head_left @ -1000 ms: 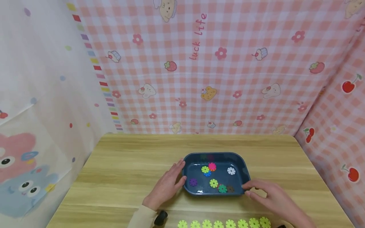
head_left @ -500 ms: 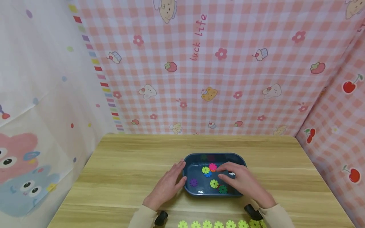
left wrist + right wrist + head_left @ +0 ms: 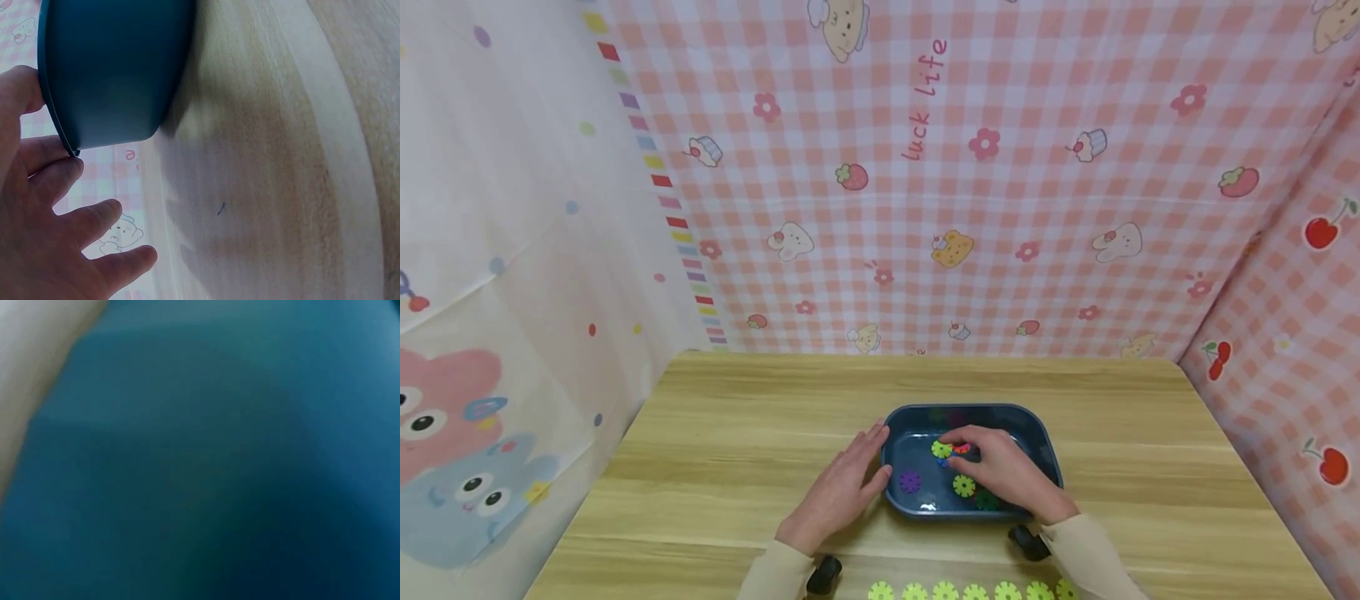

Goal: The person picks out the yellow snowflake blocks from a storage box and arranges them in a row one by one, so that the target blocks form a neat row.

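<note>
A dark blue tray point(image 3: 1045, 433) with rounded corners holds several notched plastic snowflake discs. At its left end rests my left hand point(image 3: 838, 492); in the left wrist view its thumb and index finger touch the tray's rim point(image 3: 56, 128), the other fingers spread apart. Inside the tray, my right hand point(image 3: 1007, 471) pinches a yellow-green snowflake disc point(image 3: 942, 449) by its edges, between thumb and index finger. Beside that lie a partly covered red disc point(image 3: 961, 449) and a blue one point(image 3: 943, 462). The right wrist view is blurred, mostly blue.
A purple disc point(image 3: 910, 481), another yellow-green disc point(image 3: 964, 486) and a shaded green disc point(image 3: 987, 499) lie in the tray. Along the near side of the wooden table point(image 3: 737, 467) runs a row of several yellow-green discs point(image 3: 945, 592). Checked cloth point(image 3: 880, 208) hangs behind.
From the tray's right end, my right hand has moved left into the tray, to the yellow-green disc near the pink-red one. My left hand has stayed at the left rim.
</note>
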A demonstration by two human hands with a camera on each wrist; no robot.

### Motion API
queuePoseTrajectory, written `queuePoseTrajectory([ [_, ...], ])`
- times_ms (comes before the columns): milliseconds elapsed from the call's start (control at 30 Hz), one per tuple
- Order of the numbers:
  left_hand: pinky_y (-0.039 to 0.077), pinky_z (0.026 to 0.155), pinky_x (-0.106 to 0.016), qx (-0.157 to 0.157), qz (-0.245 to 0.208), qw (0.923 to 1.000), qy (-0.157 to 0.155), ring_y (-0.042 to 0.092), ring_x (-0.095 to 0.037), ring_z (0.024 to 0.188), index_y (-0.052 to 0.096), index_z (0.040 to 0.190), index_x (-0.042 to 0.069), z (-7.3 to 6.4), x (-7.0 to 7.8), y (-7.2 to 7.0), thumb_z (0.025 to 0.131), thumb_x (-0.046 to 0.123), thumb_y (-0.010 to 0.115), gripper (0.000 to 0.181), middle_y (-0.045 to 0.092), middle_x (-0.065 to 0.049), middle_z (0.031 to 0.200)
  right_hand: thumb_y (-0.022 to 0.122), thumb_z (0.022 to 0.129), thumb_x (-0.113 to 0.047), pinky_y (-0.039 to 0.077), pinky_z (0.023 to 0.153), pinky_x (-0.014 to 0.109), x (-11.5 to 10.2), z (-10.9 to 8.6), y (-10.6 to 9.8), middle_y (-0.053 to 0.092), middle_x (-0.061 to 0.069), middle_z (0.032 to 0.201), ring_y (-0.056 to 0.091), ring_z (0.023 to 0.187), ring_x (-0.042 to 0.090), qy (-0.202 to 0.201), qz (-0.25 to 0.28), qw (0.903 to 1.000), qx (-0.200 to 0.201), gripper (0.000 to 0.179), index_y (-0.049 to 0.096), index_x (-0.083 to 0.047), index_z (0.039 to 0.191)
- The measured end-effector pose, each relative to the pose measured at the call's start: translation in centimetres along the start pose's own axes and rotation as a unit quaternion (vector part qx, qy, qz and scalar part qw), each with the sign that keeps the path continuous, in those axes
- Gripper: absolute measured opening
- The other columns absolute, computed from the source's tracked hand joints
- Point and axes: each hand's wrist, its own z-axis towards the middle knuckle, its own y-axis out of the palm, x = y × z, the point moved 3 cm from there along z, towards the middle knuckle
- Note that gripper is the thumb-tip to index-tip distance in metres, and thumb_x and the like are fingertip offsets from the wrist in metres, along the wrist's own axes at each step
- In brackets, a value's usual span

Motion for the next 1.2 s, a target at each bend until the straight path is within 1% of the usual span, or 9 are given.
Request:
queuePoseTrajectory([
  [200, 0.032, 0.117, -0.066, 0.002, -0.003, 1.0, 0.009, 0.032, -0.04, 0.151, 0.038, 0.16, 0.008, 0.0, 0.0, 0.0, 0.109, 0.032, 0.053, 0.059, 0.03, -0.009, 0.168, 0.075, 0.097, -0.018, 0.053, 0.103, 0.053, 0.6, 1.2, 1.1, 0.07, 0.006, 0.13, 0.065, 0.122, 0.027, 0.025, -0.013, 0.9995, -0.014, 0.035, 0.07, -0.009, 0.13],
  [367, 0.032, 0.118, -0.065, -0.002, -0.003, 1.0, 0.004, 0.031, -0.038, 0.152, 0.038, 0.161, 0.009, 0.0, -0.1, 0.1, 0.109, 0.033, 0.052, 0.059, 0.029, -0.008, 0.169, 0.075, 0.097, -0.016, 0.051, 0.105, 0.054, 1.0, 1.7, 1.6, 0.069, 0.008, 0.132, 0.064, 0.121, 0.027, 0.027, -0.013, 0.9992, -0.026, 0.035, 0.07, -0.009, 0.131],
  [467, 0.032, 0.118, -0.065, -0.004, -0.004, 1.0, 0.003, 0.031, -0.038, 0.152, 0.038, 0.161, 0.008, 0.0, -0.1, 0.1, 0.109, 0.032, 0.052, 0.059, 0.029, -0.009, 0.169, 0.074, 0.097, -0.015, 0.05, 0.107, 0.055, 1.1, 1.9, 1.9, 0.069, 0.009, 0.132, 0.063, 0.121, 0.027, 0.019, -0.012, 0.999, -0.039, 0.036, 0.069, -0.007, 0.133],
  [700, 0.031, 0.118, -0.064, -0.005, -0.004, 1.0, -0.004, 0.031, -0.037, 0.153, 0.037, 0.161, 0.009, 0.1, -0.2, 0.2, 0.109, 0.032, 0.052, 0.059, 0.029, -0.007, 0.169, 0.071, 0.098, -0.009, 0.047, 0.109, 0.056, 1.1, 1.9, 2.3, 0.068, 0.013, 0.133, 0.061, 0.127, 0.031, -0.012, -0.003, 0.9976, -0.068, 0.038, 0.066, -0.003, 0.135],
  [867, 0.032, 0.118, -0.064, -0.003, -0.003, 1.0, -0.001, 0.031, -0.038, 0.153, 0.038, 0.161, 0.009, 0.1, -0.2, 0.2, 0.109, 0.032, 0.053, 0.059, 0.029, -0.008, 0.169, 0.072, 0.097, -0.007, 0.051, 0.104, 0.053, 1.0, 1.8, 2.3, 0.071, 0.011, 0.129, 0.065, 0.121, 0.028, -0.024, -0.004, 0.9965, -0.08, 0.036, 0.068, -0.003, 0.133],
  [933, 0.032, 0.118, -0.064, -0.003, -0.003, 1.0, 0.0, 0.031, -0.038, 0.152, 0.038, 0.161, 0.009, 0.1, -0.2, 0.2, 0.109, 0.032, 0.053, 0.059, 0.029, -0.008, 0.169, 0.072, 0.097, -0.007, 0.053, 0.102, 0.053, 0.9, 1.8, 2.1, 0.071, 0.009, 0.127, 0.066, 0.116, 0.026, -0.025, 0.001, 0.9966, -0.078, 0.035, 0.069, -0.004, 0.131],
  [1067, 0.032, 0.118, -0.064, -0.001, -0.004, 1.0, -0.001, 0.031, -0.038, 0.153, 0.037, 0.161, 0.009, 0.1, -0.2, 0.2, 0.109, 0.032, 0.053, 0.059, 0.029, -0.007, 0.169, 0.075, 0.094, -0.006, 0.055, 0.097, 0.051, 1.1, 1.8, 1.9, 0.07, 0.006, 0.124, 0.065, 0.11, 0.023, -0.013, 0.005, 0.998, -0.062, 0.034, 0.071, -0.006, 0.128],
  [1200, 0.032, 0.118, -0.064, 0.0, -0.004, 1.0, -0.002, 0.031, -0.037, 0.153, 0.037, 0.161, 0.01, 0.2, -0.2, 0.1, 0.109, 0.033, 0.052, 0.059, 0.029, -0.007, 0.169, 0.079, 0.092, -0.01, 0.055, 0.097, 0.05, 1.3, 1.9, 1.8, 0.069, 0.001, 0.117, 0.063, 0.107, 0.021, -0.003, -0.013, 0.9983, -0.057, 0.034, 0.073, -0.008, 0.125],
])
